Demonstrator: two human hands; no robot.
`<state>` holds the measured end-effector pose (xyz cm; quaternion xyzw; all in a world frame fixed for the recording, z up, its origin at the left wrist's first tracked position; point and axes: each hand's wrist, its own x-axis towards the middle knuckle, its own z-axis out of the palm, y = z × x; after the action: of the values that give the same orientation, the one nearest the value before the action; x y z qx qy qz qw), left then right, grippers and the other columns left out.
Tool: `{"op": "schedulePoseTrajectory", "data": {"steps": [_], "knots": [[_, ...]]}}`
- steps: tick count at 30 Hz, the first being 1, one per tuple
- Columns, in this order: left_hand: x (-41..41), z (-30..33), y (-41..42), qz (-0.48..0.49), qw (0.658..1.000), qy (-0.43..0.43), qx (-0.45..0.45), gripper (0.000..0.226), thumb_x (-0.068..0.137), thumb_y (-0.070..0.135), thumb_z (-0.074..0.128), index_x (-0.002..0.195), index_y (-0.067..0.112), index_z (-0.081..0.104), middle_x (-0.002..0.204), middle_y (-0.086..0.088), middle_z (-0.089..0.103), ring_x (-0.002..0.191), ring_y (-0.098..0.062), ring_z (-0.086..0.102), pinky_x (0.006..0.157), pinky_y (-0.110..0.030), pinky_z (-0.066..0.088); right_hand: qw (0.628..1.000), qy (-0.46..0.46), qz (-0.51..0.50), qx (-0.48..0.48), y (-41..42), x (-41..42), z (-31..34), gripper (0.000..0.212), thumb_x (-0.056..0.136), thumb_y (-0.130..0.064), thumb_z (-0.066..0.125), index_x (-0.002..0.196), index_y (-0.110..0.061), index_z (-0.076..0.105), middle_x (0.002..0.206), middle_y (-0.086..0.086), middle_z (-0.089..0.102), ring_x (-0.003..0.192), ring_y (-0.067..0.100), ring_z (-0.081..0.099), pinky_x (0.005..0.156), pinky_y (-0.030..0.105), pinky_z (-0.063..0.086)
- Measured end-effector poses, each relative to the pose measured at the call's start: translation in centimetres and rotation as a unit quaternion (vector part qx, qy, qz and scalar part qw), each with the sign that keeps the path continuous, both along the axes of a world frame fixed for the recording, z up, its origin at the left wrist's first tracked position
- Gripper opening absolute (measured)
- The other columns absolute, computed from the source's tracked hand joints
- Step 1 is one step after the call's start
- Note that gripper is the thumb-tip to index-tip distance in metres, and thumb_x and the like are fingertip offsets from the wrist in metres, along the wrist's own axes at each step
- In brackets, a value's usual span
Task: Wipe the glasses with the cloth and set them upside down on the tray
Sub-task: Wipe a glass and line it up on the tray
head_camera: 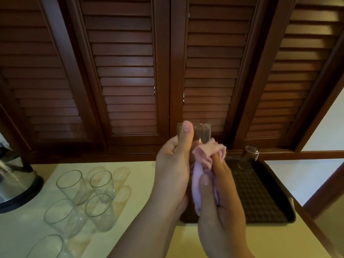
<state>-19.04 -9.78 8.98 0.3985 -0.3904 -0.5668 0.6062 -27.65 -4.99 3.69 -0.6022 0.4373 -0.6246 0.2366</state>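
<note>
- At lower centre of the frame the two hands are brought together around one glass (202,135), which is held up above the near edge of the tray.
- The right hand (221,194) is clamped on the pink cloth (202,183), thumb pressed along it, so that the cloth is bunched against the side of the glass; the far end of the cloth is gathered against the glass wall.
- The left hand (173,174) is wrapped round the glass body, with the thumb laid up its wall nearly to the upper end; which end is the rim cannot be told.
- For a good wipe, the glass is best turned by the left hand while the cloth is kept still and pressed lightly; bare fingers should be kept off parts already polished.
- The inside and the rim are judged still to need the cloth pushed in.
- At lower left, five upright glasses (68,183) stand waiting on the cream counter (141,175).
- Beyond the hands, the dark tray (260,192) lies at right; plenty of its ribbed surface is free for setting the glass mouth down.
- At the tray's far end one finished glass (251,153) is seen, apparently inverted.
- At far left a metal kettle (16,181) stands well apart.
</note>
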Motion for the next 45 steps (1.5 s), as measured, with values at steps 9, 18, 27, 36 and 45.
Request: {"op": "schedulePoseTrajectory", "data": {"steps": [9,18,27,36,45], "knots": [[-0.7,0.2,-0.2,-0.091,0.995,0.030,0.028,0.067,0.090,0.079,0.054,0.134,0.033,0.077,0.128,-0.001,0.082,0.122,-0.017,0.078,0.114,-0.046,0.054,0.998,0.018,0.024,-0.055,-4.7,-2.5,4.7,0.044,0.112,-0.025,0.040,0.155,-0.022,0.051,0.152,-0.004,0.057,0.144,0.016,0.053,0.115,0.043,0.050],[-0.5,-1.1,-1.5,-0.010,0.999,0.018,0.050,0.072,0.095,0.076,0.049,0.118,0.017,0.082,0.111,-0.009,0.086,0.111,-0.022,0.082,0.115,-0.052,0.055,0.997,0.066,-0.015,-0.023,-4.0,-1.4,2.3,0.049,0.111,-0.027,0.042,0.160,-0.024,0.044,0.163,-0.014,0.042,0.154,0.006,0.037,0.123,0.031,0.038],[-0.2,0.1,-3.1,-0.029,0.999,0.002,0.043,0.075,0.077,0.073,0.068,0.115,0.009,0.074,0.103,-0.017,0.084,0.101,-0.020,0.084,0.099,-0.042,0.063,0.999,0.034,-0.019,0.008,-2.6,-0.1,0.2,0.047,0.114,-0.032,0.042,0.160,-0.038,0.040,0.159,-0.023,0.046,0.150,0.000,0.042,0.120,0.042,0.044],[-0.9,-2.1,-2.6,-0.043,0.996,0.043,0.062,0.065,0.107,0.072,0.036,0.115,0.028,0.083,0.112,-0.002,0.086,0.108,-0.015,0.083,0.107,-0.043,0.057,0.999,0.036,-0.013,-0.010,-6.5,-2.2,4.4,0.037,0.111,-0.022,0.047,0.145,-0.030,0.059,0.131,-0.018,0.067,0.127,0.002,0.064,0.103,0.026,0.056],[-0.6,-1.2,-3.1,-0.039,0.999,0.010,0.017,0.082,0.076,0.088,0.072,0.126,0.023,0.068,0.108,0.010,0.077,0.089,0.001,0.078,0.073,-0.019,0.063,0.998,0.049,-0.028,0.009,-2.4,0.0,0.3,0.051,0.101,-0.040,0.054,0.150,-0.051,0.048,0.147,-0.029,0.055,0.139,-0.004,0.052,0.108,0.019,0.048]]}}
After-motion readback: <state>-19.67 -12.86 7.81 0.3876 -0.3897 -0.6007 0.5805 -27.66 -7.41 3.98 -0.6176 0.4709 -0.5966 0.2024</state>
